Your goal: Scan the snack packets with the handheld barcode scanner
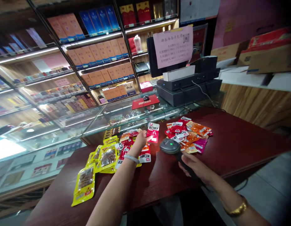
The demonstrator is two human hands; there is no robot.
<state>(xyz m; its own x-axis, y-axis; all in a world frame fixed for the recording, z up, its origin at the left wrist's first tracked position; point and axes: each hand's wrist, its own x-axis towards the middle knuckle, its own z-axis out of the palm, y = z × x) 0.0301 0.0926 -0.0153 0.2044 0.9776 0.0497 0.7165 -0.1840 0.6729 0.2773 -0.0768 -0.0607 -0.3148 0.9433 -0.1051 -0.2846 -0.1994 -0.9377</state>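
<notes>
My left hand (142,138) is closed on a red and white snack packet (153,132), held up over the table between two heaps. In my right hand (198,168) is a dark barcode scanner (170,146), a green light showing on its head, which points toward the packet. Below and left of my left hand lies a heap of red snack packets (145,153), beside several yellow snack bags (107,157). One yellow bag (84,183) lies nearest the table's left edge. Beyond the scanner is another heap of red, orange and purple packets (192,133).
The dark red table (241,131) meets a glass display counter (98,116) at the back. A red mouse pad (138,104) with a mouse, a monitor (151,59) covered by a paper sign and a cash drawer (169,95) stand there. Cardboard boxes (272,59) are at right.
</notes>
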